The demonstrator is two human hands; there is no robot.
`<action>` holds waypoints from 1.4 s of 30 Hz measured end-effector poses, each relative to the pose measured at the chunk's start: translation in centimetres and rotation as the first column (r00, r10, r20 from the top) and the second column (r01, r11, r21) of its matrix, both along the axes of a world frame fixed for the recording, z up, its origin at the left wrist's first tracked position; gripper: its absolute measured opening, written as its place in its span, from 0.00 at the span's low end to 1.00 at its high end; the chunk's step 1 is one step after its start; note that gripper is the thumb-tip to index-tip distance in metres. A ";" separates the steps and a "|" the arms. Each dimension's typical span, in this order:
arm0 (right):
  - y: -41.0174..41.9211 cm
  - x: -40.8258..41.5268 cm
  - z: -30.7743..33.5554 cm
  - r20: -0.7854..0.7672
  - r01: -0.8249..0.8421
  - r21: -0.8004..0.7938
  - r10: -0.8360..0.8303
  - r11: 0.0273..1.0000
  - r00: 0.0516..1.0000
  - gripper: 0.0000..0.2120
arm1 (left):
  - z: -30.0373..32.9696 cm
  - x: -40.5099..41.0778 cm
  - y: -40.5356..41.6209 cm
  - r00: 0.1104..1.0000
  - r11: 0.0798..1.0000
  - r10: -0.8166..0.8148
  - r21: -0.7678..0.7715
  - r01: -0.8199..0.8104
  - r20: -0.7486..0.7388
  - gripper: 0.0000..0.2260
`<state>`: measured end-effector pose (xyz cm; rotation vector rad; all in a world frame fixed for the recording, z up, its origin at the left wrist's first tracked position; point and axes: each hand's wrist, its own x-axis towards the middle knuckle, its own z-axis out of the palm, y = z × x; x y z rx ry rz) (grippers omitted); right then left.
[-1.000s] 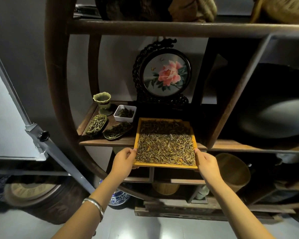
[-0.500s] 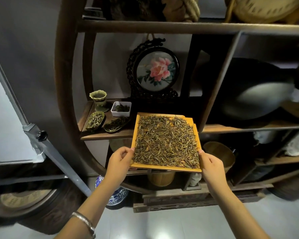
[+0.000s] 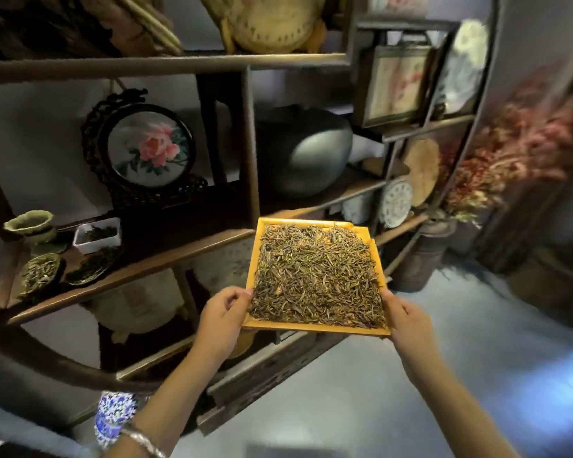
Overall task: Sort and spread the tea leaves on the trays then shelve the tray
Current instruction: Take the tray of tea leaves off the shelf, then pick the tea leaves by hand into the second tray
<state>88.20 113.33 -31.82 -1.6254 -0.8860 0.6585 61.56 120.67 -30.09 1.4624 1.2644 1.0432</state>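
Note:
A square yellow tray (image 3: pixel 315 328) hangs in the air in front of the wooden shelf unit (image 3: pixel 166 262), clear of the shelf board. Dry brown-gold tea leaves (image 3: pixel 318 276) cover it in an even layer. My left hand (image 3: pixel 224 317) grips the tray's near left corner, thumb on the rim. My right hand (image 3: pixel 407 320) grips the near right corner the same way. The tray is tilted slightly, its far edge near the shelf's upright post.
On the shelf to the left stand a green cup (image 3: pixel 30 226), a white dish of leaves (image 3: pixel 96 234) and two leaf-shaped dishes (image 3: pixel 43 274). A round peony screen (image 3: pixel 149 150) and a dark pot (image 3: pixel 306 150) stand behind. A wooden vase with dried flowers (image 3: pixel 420 259) is at right.
The tray has come off the shelf and moved right and toward me, still held by both hands. My view has swung right, showing more shelving and the dried flowers.

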 end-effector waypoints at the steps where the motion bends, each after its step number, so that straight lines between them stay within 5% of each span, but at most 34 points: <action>1: -1.9 1.1 0.1 -0.009 0.045 0.006 -0.045 0.999 0.999 0.27 | 0.1 1.5 -0.6 0.999 0.999 -0.050 -0.013 0.050 0.006 0.13; 10: -23.7 6.9 2.2 0.039 0.463 0.077 -0.467 0.883 0.883 0.22 | 1.1 14.3 -12.2 0.899 0.899 -0.431 -0.054 0.435 0.081 0.13; 17: -42.8 6.3 3.6 0.164 0.710 0.027 -0.704 0.704 0.691 0.21 | 1.4 21.7 -25.6 0.704 0.701 -0.704 -0.069 0.710 0.094 0.11; 29: -67.0 2.9 2.0 -0.031 0.967 -0.030 -0.967 0.253 0.252 0.20 | 0.6 31.1 -46.2 0.205 0.200 -0.978 -0.104 0.974 0.040 0.11; 42: -84.3 0.5 0.1 0.015 0.958 -0.043 -0.959 -0.285 -0.284 0.21 | -0.9 43.5 -67.9 -0.380 -0.380 -0.924 -0.020 0.925 -0.035 0.11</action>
